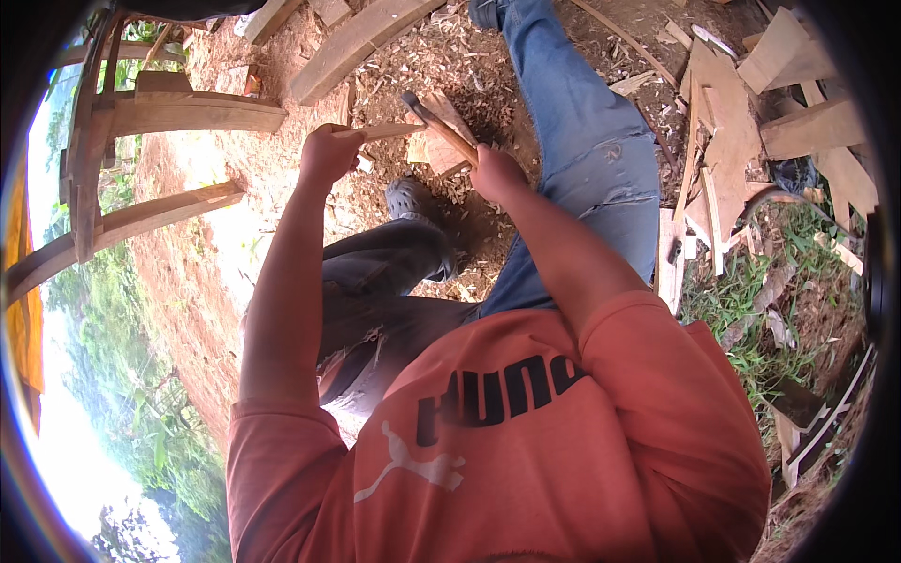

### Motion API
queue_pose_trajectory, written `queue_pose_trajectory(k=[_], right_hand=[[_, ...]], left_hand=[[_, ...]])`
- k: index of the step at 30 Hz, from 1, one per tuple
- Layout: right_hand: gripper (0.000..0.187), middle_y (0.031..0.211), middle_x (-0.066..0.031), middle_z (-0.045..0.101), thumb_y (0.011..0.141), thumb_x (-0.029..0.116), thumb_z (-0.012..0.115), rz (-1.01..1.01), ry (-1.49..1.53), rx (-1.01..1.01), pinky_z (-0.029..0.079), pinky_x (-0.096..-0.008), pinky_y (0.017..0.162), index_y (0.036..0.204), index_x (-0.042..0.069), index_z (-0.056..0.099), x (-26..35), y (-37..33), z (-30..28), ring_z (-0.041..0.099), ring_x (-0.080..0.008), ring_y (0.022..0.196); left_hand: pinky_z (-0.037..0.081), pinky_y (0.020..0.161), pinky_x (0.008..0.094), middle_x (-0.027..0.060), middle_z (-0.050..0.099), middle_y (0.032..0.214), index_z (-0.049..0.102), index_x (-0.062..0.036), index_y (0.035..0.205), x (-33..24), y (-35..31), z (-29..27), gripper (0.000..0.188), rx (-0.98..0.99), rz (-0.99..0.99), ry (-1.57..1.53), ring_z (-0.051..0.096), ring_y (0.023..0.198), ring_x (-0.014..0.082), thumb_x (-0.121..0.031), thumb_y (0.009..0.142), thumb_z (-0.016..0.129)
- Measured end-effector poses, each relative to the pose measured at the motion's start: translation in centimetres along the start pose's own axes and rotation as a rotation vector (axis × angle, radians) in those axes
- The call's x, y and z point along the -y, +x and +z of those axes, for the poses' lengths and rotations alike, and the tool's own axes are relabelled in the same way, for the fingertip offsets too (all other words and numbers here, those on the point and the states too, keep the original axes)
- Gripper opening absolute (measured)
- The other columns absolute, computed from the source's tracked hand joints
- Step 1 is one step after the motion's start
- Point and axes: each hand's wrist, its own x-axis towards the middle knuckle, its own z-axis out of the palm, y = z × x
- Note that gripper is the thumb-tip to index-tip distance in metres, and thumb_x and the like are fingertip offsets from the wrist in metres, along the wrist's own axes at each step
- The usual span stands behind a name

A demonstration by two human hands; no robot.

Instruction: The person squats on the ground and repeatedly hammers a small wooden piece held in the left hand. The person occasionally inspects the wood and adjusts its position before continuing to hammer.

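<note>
My left hand (330, 155) is closed round one end of a pale wooden stick (389, 131), which points right and narrows toward its far end. In my right hand (496, 175) is a wooden-handled tool (449, 136) with a small dark head at its upper left end. The head is seen too edge-on to tell its exact kind. That head hangs close to the stick's tip; whether they touch I cannot tell. Beneath both lies a pale wooden block (439, 150) on the ground, partly covered by the tool.
Chips and shavings cover the brown soil. Beams (361, 47) lie ahead, with a wooden frame (188, 114) at the left. Offcuts and boards (727, 131) are heaped at the right beside grass (751, 281). My jeans-clad leg (601, 169) stretches forward; a grey shoe (411, 199) is near the block.
</note>
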Motion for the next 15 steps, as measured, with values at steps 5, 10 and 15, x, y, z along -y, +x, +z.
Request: queue_pose_trajectory(k=[5, 10, 15], right_hand=[[0.044, 0.109, -0.0255, 0.076, 0.094, 0.026, 0.073, -0.054, 0.010, -0.017, 0.059, -0.0562, 0.090, 0.129, 0.001, 0.064, -0.5, 0.8, 0.2, 0.074, -0.0449, 0.103], [0.044, 0.105, -0.0256, 0.076, 0.093, 0.025, 0.073, -0.017, 0.011, 0.004, 0.060, -0.0564, 0.089, 0.128, 0.001, 0.064, -0.1, 0.5, 0.1, 0.075, -0.0454, 0.100], [0.042, 0.105, -0.0257, 0.077, 0.093, 0.024, 0.072, -0.071, 0.010, -0.036, 0.060, -0.0568, 0.089, 0.127, 0.001, 0.064, 0.3, 0.6, -0.4, 0.075, -0.0453, 0.100]], left_hand=[[0.055, 0.058, 0.0285, 0.0062, 0.067, 0.081, 0.067, 0.0066, 0.117, -0.9, -0.7, 0.3, 0.035, 0.023, -0.016, -0.039, 0.064, 0.064, 0.0127, -0.019, 0.096, 0.081], [0.054, 0.057, 0.0284, 0.0058, 0.067, 0.081, 0.067, 0.0067, 0.119, -0.4, -1.3, -0.1, 0.037, 0.022, -0.058, -0.092, 0.063, 0.064, 0.0123, -0.018, 0.096, 0.081], [0.053, 0.057, 0.0280, 0.0046, 0.065, 0.080, 0.065, 0.0071, 0.122, -0.3, -1.0, -0.3, 0.038, 0.048, -0.052, -0.154, 0.061, 0.064, 0.0119, -0.017, 0.096, 0.081]])
